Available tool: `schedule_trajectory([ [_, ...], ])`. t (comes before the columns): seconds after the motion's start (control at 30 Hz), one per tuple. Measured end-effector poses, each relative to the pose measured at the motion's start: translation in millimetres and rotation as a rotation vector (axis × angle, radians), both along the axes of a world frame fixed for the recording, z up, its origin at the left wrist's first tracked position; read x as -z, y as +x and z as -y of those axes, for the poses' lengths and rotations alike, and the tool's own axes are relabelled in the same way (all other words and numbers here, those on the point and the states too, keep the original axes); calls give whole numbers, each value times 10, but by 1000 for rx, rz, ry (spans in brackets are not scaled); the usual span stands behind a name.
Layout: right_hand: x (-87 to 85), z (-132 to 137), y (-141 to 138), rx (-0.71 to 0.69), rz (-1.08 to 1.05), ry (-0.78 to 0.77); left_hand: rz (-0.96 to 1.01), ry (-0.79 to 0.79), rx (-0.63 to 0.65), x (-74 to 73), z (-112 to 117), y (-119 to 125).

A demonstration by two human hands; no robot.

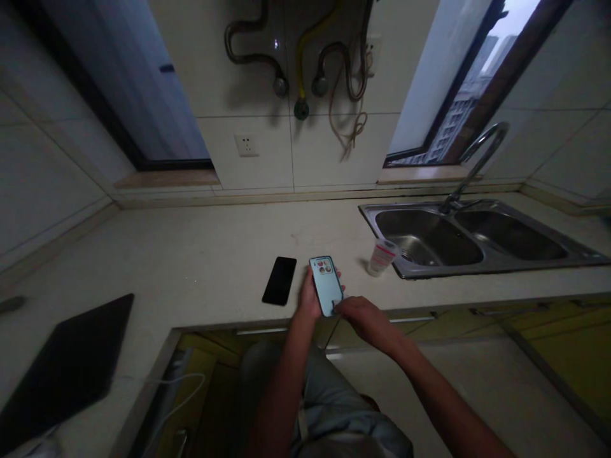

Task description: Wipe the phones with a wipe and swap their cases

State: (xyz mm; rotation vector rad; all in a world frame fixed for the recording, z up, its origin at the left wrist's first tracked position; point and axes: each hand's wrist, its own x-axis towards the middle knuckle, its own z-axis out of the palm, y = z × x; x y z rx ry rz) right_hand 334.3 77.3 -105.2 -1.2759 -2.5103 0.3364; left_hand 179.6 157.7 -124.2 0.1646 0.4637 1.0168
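Note:
A smartphone [326, 287] with a light blue back and a square camera cluster at its top lies in my left hand [309, 294], back side up. The fingers of that hand wrap round it from below and its left side. My right hand [360, 313] is closed in a pinch at the phone's lower right corner. A small dark thing or shadow shows at those fingertips, too small to name. To the left, a second smartphone [279, 281] with a black screen rests flat on the pale countertop [214, 254].
A clear plastic cup [382, 257] with red print stands right of my hands, beside the double steel sink [403, 272] and its faucet [477, 159]. A black flat panel [71, 369] lies far left, with a white cable [191, 376] hanging nearby. Pipes [300, 76] run down the wall.

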Motion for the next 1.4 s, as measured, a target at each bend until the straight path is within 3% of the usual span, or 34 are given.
schedule_trajectory([
  [0.23, -5, -85, 60, -15, -10, 52, -27, 9, 25, -7, -16, 4],
  [0.43, 20, -80, 100, -13, -468, 55, -62, 54, 134, 59, -17, -48],
  [0.63, -13, -115, 213, 379, -1011, -71, -324, 122, -73, 139, -8, -26],
  [0.7, -50, -170, 266, 498, -1169, -47, -291, 93, -49, 120, -13, -18],
  [0.8, -126, -296, 291, 580, -1245, 63, -179, 82, 9, 78, -29, -2],
  [0.97, -191, -588, 52, 610, -1163, 289, -86, 144, -36, 62, -51, 51],
  [1.03, -160, -698, -113, 525, -1044, 342, -54, 124, -34, 58, -55, 64],
  [1.2, 24, -806, -440, 105, -339, 167, 7, 16, -72, 3, -39, 43],
  [1.3, 117, -785, -470, 58, -77, 167, 33, 5, -68, -27, -16, 22],
  [1.4, 173, -726, -395, 52, -5, 174, -14, -13, -105, -27, -5, 1],
])
